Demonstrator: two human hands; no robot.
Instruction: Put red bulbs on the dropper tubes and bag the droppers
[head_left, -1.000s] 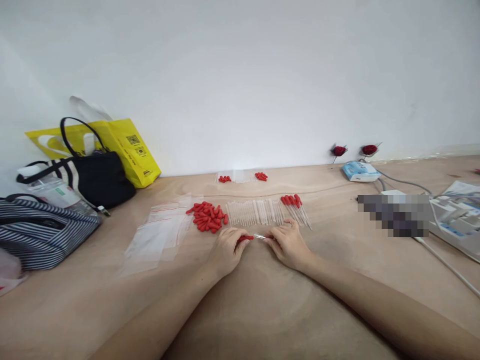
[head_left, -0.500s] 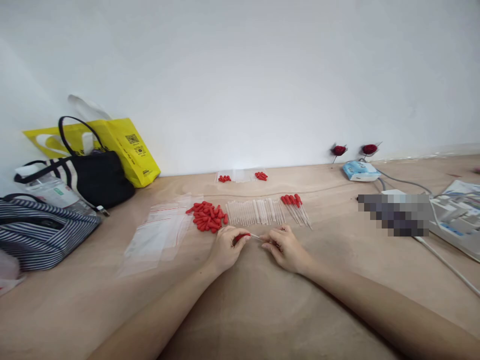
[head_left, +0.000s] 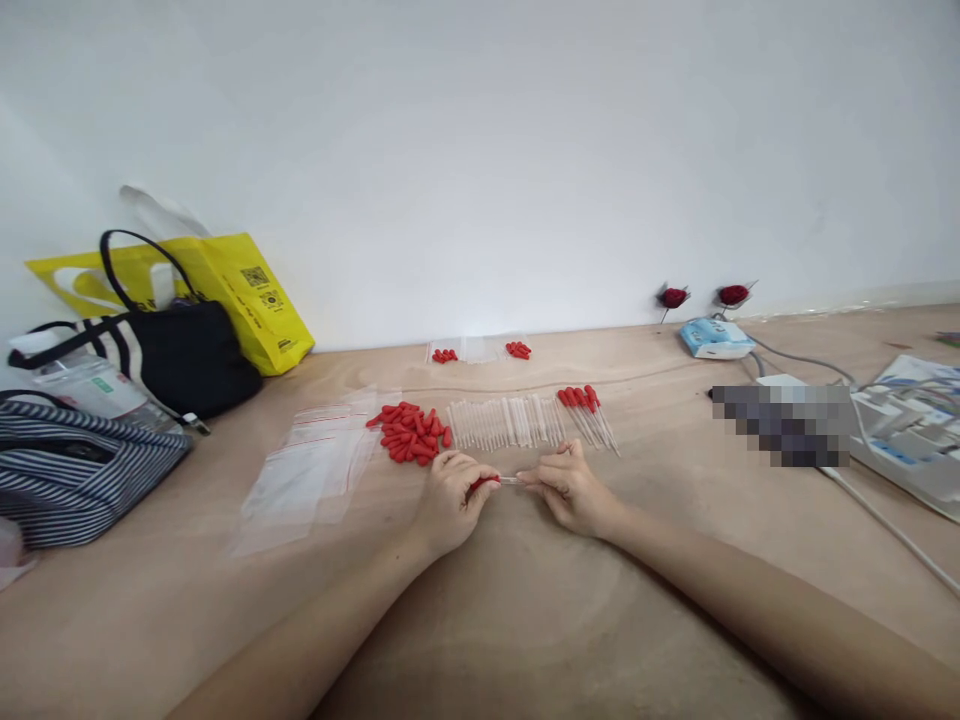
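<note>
Left hand: the left hand (head_left: 454, 500), its thumb and fingertips closed together, grips a red bulb (head_left: 486, 481); the bulb's end is directed toward the other hand, probably so that its mouth can meet the glass.
Right hand: the right hand (head_left: 574, 497), thumb and forefinger pinched, holds a clear tube (head_left: 510, 480); the grip appears to lie close to the joint, which would keep so slender a piece from bending or slipping.
Bulb and tube: in line between the two hands, low over the tabletop (head_left: 487, 610); the tube's near end reaches the bulb, but whether it sits inside cannot be told, as the fingers cover the join.
Loose bulbs: a heap of red bulbs (head_left: 409, 435) lies just beyond the left hand, on the side of the hand that holds one, presumably for a short reach.
Loose tubes: a row of clear tubes (head_left: 506, 423) lies side by side beyond both hands, all pointing roughly the same way, an order that seems to make single pieces easy to pick.
Fitted pieces: a small group of red-topped tubes (head_left: 576, 397) lies at the right end of the row, bulbs away from the person; the grouping suggests separation from the unfitted parts.
Flat bags: overlapping clear plastic bags (head_left: 300, 475) lie left of the heap, likely spread to stay within reach.
Far bags: near the wall, small clear bags (head_left: 472, 349) lie with two clusters of red pieces (head_left: 518, 350), well apart from the hands.
</note>
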